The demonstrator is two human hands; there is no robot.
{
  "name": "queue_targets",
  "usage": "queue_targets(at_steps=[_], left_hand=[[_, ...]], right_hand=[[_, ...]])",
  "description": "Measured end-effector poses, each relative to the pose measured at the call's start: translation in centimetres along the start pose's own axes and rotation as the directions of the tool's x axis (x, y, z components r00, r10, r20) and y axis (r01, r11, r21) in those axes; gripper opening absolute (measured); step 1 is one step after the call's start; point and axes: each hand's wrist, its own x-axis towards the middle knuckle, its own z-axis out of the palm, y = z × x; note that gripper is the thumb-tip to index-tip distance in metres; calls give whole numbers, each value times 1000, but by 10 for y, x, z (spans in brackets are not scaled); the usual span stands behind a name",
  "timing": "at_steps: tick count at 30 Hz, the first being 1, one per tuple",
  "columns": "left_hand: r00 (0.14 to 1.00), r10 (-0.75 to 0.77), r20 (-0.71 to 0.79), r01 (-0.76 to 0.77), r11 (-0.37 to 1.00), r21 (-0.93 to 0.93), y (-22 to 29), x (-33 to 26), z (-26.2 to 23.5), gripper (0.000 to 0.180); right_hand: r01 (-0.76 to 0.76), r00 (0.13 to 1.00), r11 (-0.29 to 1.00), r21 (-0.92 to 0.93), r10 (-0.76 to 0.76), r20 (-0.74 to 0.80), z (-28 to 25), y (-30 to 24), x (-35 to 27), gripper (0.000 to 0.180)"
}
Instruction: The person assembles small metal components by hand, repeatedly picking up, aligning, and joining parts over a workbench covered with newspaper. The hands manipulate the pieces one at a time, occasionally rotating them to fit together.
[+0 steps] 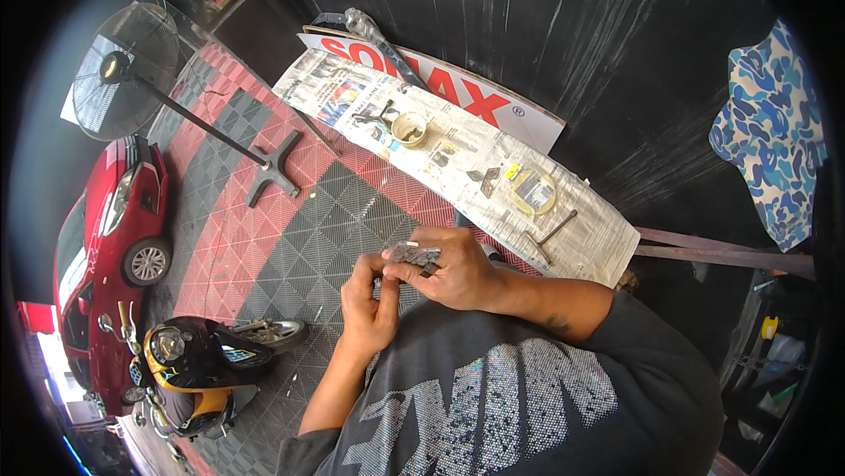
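Both my hands are in front of my chest, close together. In my right hand (pixel 459 275) is a small, flat, dark grey mottled piece (pixel 414 255) with a pale edge, gripped between thumb and fingers; its kind is unclear. My left hand (pixel 370 307) is closed with its fingertips against the near left end of that piece. Whether it also pinches something small is hidden. Beyond my hands, a long bench (pixel 585 260) is covered with newspaper. On it lie a dark three-pointed emblem (pixel 486 181), a round yellowish clear container (pixel 533 191) and a T-shaped metal tool (pixel 556 235).
Farther left on the bench are a cream round tub (pixel 409 129) and a black object (pixel 380 115). A white signboard (pixel 528 127) leans behind. To the left stand a pedestal fan (pixel 114 67), a red car (pixel 110 212) and a motorcycle (pixel 189 353). Patterned blue cloth (pixel 770 132) hangs right.
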Motion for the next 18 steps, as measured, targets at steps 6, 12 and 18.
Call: queue_targets(at_steps=[6,12,18], left_hand=[[997,-32,-76,36,998,43,1,3,12,6],[986,-54,-155,57,998,14,-9,2,21,7],[959,-282,-20,233,828,-511,8,6,19,5]], right_hand=[[10,1000,998,-68,-8,30,-5,1,-1,23],[-2,999,995,-96,6,43,-7,-3,-4,23],[-12,1000,999,-48,11,-28,-8,4,-1,22]])
